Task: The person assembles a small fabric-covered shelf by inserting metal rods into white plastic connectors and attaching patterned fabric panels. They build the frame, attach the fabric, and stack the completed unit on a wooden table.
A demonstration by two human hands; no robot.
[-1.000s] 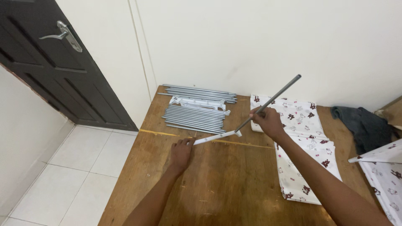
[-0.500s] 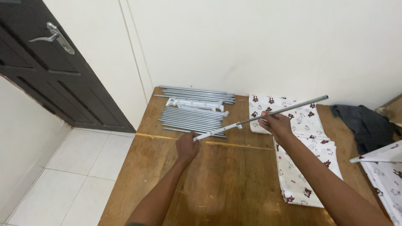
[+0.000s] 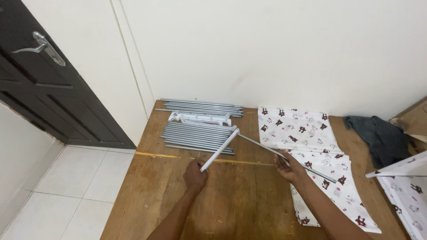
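Note:
My left hand (image 3: 195,174) grips the lower end of a white plastic bar (image 3: 219,150) that angles up to the right. My right hand (image 3: 289,168) holds a long grey metal rod (image 3: 267,148), which meets the top end of the white bar and runs down to the right past my fingers. Both pieces hover just above the wooden tabletop (image 3: 240,204). Beyond them lies a stack of grey metal rods (image 3: 195,138), with a white plastic frame piece (image 3: 199,118) on it and a second row of rods (image 3: 200,106) by the wall.
White fabric with a dark animal print (image 3: 307,146) lies spread to the right of my right hand. A dark grey cloth (image 3: 381,137) sits at the far right, next to more printed fabric (image 3: 407,186). A dark door (image 3: 40,89) and tiled floor (image 3: 62,186) are on the left.
The grey rod swung from pointing up-right to pointing down-right, and its other end now meets the top of the white bar. My left hand shifted slightly toward me.

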